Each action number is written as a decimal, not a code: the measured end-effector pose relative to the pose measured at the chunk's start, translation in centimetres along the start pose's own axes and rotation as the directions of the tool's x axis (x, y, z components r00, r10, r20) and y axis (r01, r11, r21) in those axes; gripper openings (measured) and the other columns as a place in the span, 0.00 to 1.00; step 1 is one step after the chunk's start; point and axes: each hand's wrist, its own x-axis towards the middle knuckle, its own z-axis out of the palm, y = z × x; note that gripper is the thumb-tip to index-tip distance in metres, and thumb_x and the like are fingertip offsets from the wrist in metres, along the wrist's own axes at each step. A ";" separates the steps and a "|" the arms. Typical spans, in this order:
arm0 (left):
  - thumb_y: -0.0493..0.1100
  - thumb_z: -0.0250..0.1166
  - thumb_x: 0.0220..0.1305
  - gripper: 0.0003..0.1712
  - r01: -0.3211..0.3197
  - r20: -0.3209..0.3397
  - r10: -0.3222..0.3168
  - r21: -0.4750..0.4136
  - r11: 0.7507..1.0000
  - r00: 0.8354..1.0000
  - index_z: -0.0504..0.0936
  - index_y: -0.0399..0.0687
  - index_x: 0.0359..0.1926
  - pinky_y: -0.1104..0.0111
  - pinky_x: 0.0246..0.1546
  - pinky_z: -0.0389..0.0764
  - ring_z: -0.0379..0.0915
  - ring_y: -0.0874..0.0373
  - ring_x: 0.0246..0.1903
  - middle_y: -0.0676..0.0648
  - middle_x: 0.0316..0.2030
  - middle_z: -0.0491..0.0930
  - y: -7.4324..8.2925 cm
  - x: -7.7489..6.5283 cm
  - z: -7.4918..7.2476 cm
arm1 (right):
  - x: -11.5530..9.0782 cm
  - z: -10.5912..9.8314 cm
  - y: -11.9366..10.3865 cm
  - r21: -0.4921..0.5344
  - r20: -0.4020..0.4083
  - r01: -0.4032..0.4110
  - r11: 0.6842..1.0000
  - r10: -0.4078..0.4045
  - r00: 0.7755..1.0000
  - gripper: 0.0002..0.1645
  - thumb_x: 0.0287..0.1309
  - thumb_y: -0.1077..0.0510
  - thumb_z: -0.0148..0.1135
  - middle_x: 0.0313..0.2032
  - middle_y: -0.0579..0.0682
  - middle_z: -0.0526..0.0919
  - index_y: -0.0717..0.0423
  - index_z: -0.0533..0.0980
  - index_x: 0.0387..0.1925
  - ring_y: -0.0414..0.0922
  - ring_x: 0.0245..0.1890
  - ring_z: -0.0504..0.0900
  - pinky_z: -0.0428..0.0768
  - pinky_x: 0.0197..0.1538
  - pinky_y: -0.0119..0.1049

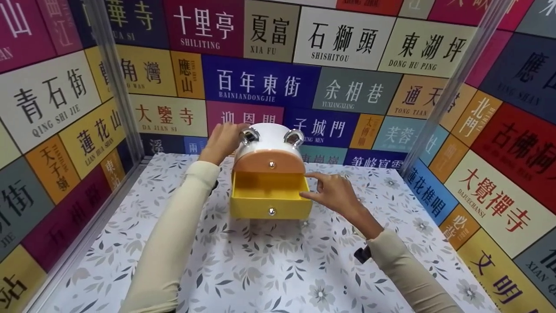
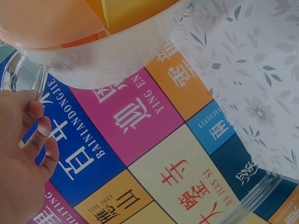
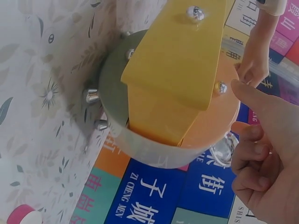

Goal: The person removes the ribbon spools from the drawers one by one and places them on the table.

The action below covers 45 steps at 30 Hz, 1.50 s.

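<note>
Curled fingers at silver ring, floral tabletop

Back wall, left wall, right wall: multicolored place-name panels, Chinese characters plus pinyin. Shiny upright strips at both corners. White tabletop, gray leaf-and-flower print, reaching back wall. Light soft.

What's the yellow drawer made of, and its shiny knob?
The yellow drawer looks like plastic, perhaps painted wood: it's smooth, evenly colored and softly glossy. Its knob could be metal or chrome-coated plastic, because it's silvery with bright glints.
</note>
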 end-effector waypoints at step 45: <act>0.36 0.59 0.74 0.15 0.009 -0.019 -0.009 0.008 1.000 1.000 0.86 0.57 0.53 0.51 0.34 0.77 0.80 0.43 0.30 0.41 0.32 0.86 0.1 0.0 0.1 | -1.2 7.2 -5.2 0.044 -0.106 0.359 0.932 -0.353 0.930 0.20 0.51 0.49 0.82 0.25 0.39 0.87 0.36 0.90 0.48 0.35 0.21 0.76 0.76 0.26 0.30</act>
